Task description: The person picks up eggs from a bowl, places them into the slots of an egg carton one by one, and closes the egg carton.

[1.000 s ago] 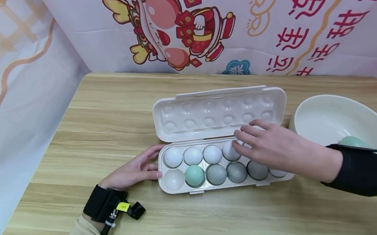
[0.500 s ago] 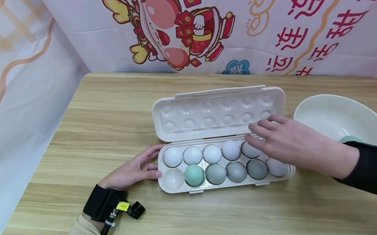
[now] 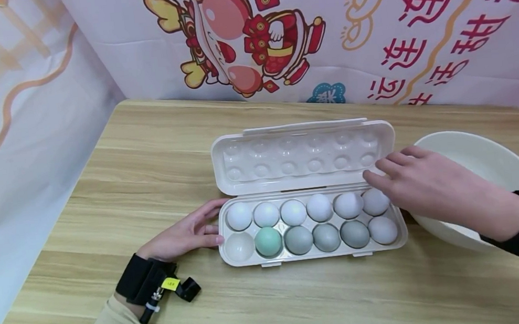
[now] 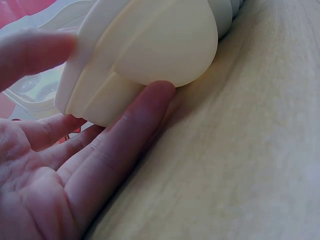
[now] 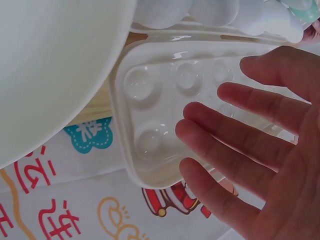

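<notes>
A white plastic egg carton (image 3: 246, 261) lies on the table with its lid (image 3: 306, 181) laid back. White eggs (image 3: 293, 212) fill the back row; the front row holds grayish eggs (image 3: 299, 240), a mint-green egg (image 3: 268, 242) and a bare cup (image 3: 239, 247) at the left end. My left hand (image 3: 184, 237) touches that end: thumb at the rim, and in the left wrist view a straight finger (image 4: 127, 137) against the cup's underside. My right hand (image 3: 415, 180) hovers over the carton's right back corner, fingers spread in the right wrist view, holding nothing.
A large cream bowl (image 3: 482, 157) stands right of the carton, partly covered by my right forearm. The wooden table (image 3: 153, 146) meets a printed cloth (image 3: 331, 33) behind it. A small black camera (image 3: 188, 290) hangs by my left wrist.
My right hand has moved right along the back row, uncovering the eggs at that end. The green egg seen earlier in the bowl is now out of sight behind my wrist. My left hand stays put.
</notes>
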The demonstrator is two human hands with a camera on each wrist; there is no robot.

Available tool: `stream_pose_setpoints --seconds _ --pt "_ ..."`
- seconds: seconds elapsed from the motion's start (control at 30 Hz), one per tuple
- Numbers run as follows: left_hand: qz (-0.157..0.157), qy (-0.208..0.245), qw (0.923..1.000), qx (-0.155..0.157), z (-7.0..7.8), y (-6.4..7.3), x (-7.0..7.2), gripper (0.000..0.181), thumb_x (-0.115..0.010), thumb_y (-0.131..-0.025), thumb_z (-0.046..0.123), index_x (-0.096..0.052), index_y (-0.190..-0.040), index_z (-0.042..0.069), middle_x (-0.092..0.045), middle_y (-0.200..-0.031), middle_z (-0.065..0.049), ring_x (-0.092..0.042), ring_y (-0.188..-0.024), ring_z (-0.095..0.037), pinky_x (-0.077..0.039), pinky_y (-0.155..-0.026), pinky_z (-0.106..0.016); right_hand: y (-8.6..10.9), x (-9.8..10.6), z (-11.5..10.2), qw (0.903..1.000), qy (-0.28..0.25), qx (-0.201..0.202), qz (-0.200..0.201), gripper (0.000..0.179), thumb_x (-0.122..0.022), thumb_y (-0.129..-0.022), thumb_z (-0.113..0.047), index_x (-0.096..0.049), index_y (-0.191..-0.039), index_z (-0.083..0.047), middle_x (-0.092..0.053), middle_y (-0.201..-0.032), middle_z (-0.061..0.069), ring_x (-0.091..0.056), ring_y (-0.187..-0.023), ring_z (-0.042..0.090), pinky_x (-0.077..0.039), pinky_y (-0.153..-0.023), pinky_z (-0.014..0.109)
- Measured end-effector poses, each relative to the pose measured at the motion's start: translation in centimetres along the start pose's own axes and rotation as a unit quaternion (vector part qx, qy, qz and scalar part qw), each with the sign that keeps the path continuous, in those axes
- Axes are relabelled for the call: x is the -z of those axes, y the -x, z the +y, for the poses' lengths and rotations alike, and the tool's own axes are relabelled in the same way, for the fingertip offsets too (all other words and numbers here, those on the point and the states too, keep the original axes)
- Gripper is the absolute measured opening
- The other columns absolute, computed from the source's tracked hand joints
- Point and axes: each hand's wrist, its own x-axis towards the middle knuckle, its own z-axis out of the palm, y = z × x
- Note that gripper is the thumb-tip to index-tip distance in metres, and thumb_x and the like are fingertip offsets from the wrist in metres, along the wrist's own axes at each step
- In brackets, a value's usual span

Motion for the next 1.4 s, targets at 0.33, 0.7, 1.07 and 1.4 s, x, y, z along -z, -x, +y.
stream_pose_setpoints --seconds 0.33,0.7,1.07,1.4 --pt "0.001 -0.003 1.0 -0.001 0.0 0.1 0.0 0.068 -0.055 -0.089 0.001 -0.018 -0.144 0.013 -0.02 -0.146 -0.023 -0.052 -0.113 -0.033 -0.051 -0.086 -0.035 1.9 -1.0 1.3 0.9995 0.006 -0.031 0.004 0.044 -0.079 -0.064 -0.016 -0.059 -0.1 -0.001 -0.061 -0.079 0.016 -0.058 -0.072 0.031 -0.051 -0.06 0.043" --pt "0.003 -0.001 1.0 0.004 0.0 0.0 0.0 0.068 -0.055 -0.089 0.001 -0.018 -0.145 0.013 -0.02 -0.147 -0.023 -0.052 -0.113 -0.033 -0.051 -0.086 -0.035 3.3 -1.8 2.2 0.9911 -0.03 -0.108 -0.072 0.046 -0.078 -0.067 -0.022 -0.058 -0.105 -0.006 -0.059 -0.077 0.013 -0.058 -0.071 0.031 -0.049 -0.059 0.044" --pt "0.011 -0.009 0.9998 0.013 0.1 0.2 -0.2 0.068 -0.056 -0.089 0.002 -0.019 -0.144 0.015 -0.021 -0.147 -0.021 -0.052 -0.113 -0.033 -0.051 -0.086 -0.035 4.2 -2.5 2.6 0.9746 -0.053 -0.164 -0.143 0.052 -0.076 -0.07 -0.028 -0.057 -0.112 -0.005 -0.062 -0.079 0.013 -0.058 -0.07 0.03 -0.052 -0.063 0.047" --pt "0.014 -0.016 0.9996 0.016 0.1 0.2 -0.2 0.068 -0.057 -0.089 0.004 -0.02 -0.144 0.016 -0.022 -0.146 -0.021 -0.052 -0.114 -0.034 -0.051 -0.086 -0.035 5.6 -3.1 3.5 0.9701 -0.061 -0.185 -0.145 0.051 -0.076 -0.07 -0.029 -0.056 -0.111 -0.005 -0.062 -0.079 0.012 -0.058 -0.069 0.029 -0.052 -0.058 0.047"
